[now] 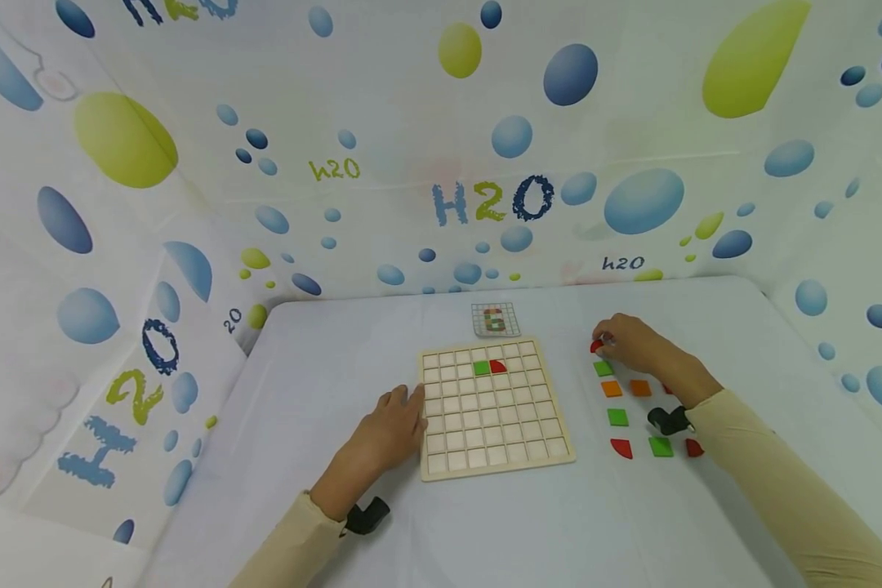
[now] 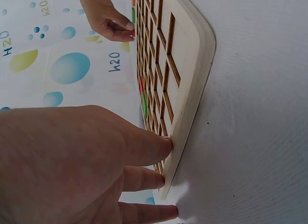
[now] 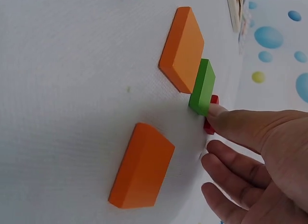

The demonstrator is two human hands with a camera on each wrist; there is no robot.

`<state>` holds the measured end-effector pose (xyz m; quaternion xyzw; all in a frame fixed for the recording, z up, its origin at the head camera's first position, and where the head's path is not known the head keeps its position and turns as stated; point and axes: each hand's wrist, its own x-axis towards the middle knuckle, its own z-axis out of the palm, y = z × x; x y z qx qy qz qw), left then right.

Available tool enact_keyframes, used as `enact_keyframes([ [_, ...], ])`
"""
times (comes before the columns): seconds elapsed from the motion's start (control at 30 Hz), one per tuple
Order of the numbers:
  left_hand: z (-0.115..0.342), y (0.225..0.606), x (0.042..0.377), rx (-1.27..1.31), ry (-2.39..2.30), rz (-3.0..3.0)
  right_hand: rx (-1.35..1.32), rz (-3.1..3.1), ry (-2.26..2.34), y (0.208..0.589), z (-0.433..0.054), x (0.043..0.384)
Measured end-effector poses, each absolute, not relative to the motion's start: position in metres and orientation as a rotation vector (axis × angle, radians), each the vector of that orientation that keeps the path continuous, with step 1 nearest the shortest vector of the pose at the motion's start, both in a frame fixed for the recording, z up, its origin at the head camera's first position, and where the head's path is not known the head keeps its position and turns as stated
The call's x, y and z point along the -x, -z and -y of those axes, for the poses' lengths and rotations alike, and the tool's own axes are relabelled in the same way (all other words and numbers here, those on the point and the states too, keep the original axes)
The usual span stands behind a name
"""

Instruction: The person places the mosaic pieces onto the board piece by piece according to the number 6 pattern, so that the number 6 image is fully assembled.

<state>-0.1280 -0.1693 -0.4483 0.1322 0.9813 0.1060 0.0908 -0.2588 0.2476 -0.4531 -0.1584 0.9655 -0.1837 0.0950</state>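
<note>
My right hand pinches a red quarter-circle tile between thumb and fingertips, at the far end of the loose pieces. Whether that tile touches the table I cannot tell. Just nearer lies a green square tile, close to the thumb in the right wrist view. My left hand rests against the left edge of a wooden grid board, its fingers extended; thumb and a finger touch the rim in the left wrist view. Inside the grid, a green square and a red quarter-circle sit side by side.
Right of the board lie more loose tiles: orange squares, a green square, and a front row with a red quarter-circle. My right forearm partly covers one red piece. Behind the board lies a small pattern card.
</note>
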Motion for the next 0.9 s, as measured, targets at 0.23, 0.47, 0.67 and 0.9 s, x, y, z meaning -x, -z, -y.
enact_keyframes([
  [0.23,0.1698,0.4483,0.1277,-0.396,-0.317,-2.923,0.497,-2.873,0.561,0.4538,-0.2472,0.2579],
  [0.47,0.1689,0.4482,0.1275,-0.375,-0.32,-2.908,0.507,-2.879,0.561,0.4544,-0.2466,0.2575],
  [0.67,0.1685,0.4492,0.1276,-0.372,-0.314,-2.913,0.499,-2.873,0.562,0.4533,-0.2461,0.2565],
  [0.9,0.1684,0.4493,0.1278,-0.37,-0.313,-2.917,0.49,-2.858,0.606,0.4513,-0.2457,0.2551],
])
